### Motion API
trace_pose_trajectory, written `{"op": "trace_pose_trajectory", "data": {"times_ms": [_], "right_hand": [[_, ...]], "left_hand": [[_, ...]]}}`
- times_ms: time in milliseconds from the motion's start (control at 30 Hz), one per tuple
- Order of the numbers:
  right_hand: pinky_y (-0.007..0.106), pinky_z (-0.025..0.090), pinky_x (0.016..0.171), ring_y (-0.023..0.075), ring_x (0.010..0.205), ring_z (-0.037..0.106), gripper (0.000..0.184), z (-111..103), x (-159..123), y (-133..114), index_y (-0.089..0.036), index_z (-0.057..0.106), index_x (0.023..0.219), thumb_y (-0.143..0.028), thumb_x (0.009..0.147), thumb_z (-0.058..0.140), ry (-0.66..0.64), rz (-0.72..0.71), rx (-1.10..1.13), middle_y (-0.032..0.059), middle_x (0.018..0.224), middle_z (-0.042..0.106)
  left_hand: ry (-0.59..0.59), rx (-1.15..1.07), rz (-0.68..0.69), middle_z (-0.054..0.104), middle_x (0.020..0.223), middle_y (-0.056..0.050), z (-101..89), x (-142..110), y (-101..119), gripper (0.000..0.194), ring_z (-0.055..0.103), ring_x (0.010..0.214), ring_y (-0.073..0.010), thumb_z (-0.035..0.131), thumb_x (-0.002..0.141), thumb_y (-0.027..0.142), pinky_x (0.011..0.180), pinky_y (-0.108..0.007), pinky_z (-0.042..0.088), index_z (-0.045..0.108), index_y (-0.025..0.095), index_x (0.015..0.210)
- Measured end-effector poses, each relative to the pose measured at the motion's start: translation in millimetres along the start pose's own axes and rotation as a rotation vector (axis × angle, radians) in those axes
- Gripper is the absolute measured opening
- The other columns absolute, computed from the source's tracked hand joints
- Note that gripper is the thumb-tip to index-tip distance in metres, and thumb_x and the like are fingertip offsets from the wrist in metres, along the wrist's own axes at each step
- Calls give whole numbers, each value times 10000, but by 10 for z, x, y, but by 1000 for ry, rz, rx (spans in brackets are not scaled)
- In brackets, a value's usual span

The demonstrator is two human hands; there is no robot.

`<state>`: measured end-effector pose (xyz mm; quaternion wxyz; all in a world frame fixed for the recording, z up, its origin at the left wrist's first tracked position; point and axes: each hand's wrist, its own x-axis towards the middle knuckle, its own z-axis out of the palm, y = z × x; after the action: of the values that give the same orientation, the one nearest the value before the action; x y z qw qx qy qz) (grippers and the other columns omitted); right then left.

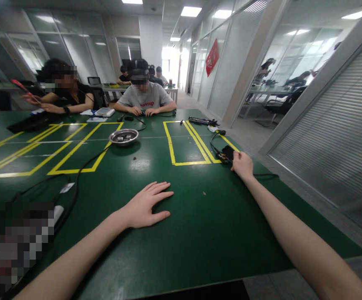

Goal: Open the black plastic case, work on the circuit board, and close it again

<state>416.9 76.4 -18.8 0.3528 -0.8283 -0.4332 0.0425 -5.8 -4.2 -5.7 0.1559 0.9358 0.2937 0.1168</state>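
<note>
My left hand lies flat on the green table, fingers stretched out and holding nothing. My right hand reaches out to the right side of the table, its fingers closed on a small black device with orange marks and a black cable attached. The device sits at the corner of a yellow tape rectangle.
A metal bowl with small parts stands mid-table. Black cables run at the left near a power strip. Black tools lie at the far right. Two people sit across the table, hands on it. The table edge and an aisle are to the right.
</note>
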Motion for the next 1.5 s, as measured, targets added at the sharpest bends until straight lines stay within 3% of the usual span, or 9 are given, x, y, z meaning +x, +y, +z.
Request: {"op": "trace_pose_trajectory", "data": {"times_ms": [133,200,333,467,833,1000,1233,1367,1500], "right_hand": [[387,499,850,318,887,728,499,11,-3,-11,-68,645,1341,-355,1016,397,-4,0,-1,83,609,687],[394,499,884,311,954,720,511,34,-16,-10,-97,614,1401,-368,991,472,7,-14,-3,110,787,745],[392,510,921,299,1075,675,399,81,-37,21,-191,765,1159,-436,854,684,66,-138,-32,143,1263,678],[392,538,867,277,963,682,329,96,-38,44,-194,824,960,-463,789,745,58,-169,-82,133,1183,668],[408,548,860,296,912,670,543,76,-10,34,-138,784,1129,-475,703,793,135,-255,-25,125,987,690],[381,548,869,288,972,686,423,71,99,189,-173,777,1151,-322,764,687,239,-255,-32,143,1121,702],[366,564,779,320,982,727,329,106,105,267,-230,809,1066,-413,824,683,28,-236,-138,119,1039,786],[375,578,752,326,948,741,309,80,-32,89,-198,813,1025,-389,813,695,-61,-340,-118,131,1013,800],[430,593,796,314,902,744,285,89,-402,-224,-188,800,1042,-296,805,684,-266,-539,3,121,1014,797]], "left_hand": [[-11,-4,-11,403,1658,-125,-1,5,3,621,372,1546,-303,646,963,497,1283,-575,265,526,249,1519],[-9,-9,-9,408,1655,-129,-1,7,1,622,374,1544,-306,652,959,488,1283,-580,263,528,243,1517],[-2,-20,0,416,1650,-132,-3,8,-2,624,383,1539,-310,658,957,484,1279,-585,267,528,241,1516],[5,-15,8,411,1652,-136,0,4,-8,624,379,1541,-310,655,961,485,1276,-590,272,524,240,1520],[19,-5,26,417,1652,-115,8,-7,-12,624,389,1536,-301,652,964,500,1274,-574,283,513,275,1528],[12,-19,16,409,1655,-117,13,1,-10,637,380,1541,-302,649,961,521,1283,-565,271,514,267,1529],[-3,-9,-2,395,1663,-117,20,10,4,642,364,1550,-292,645,961,535,1292,-554,254,512,269,1530],[7,-19,8,402,1660,-116,24,7,3,635,375,1544,-293,649,961,523,1291,-546,253,513,273,1528],[47,-39,25,457,1627,-120,0,7,32,615,425,1514,-307,685,940,477,1268,-567,294,537,272,1500]]}}
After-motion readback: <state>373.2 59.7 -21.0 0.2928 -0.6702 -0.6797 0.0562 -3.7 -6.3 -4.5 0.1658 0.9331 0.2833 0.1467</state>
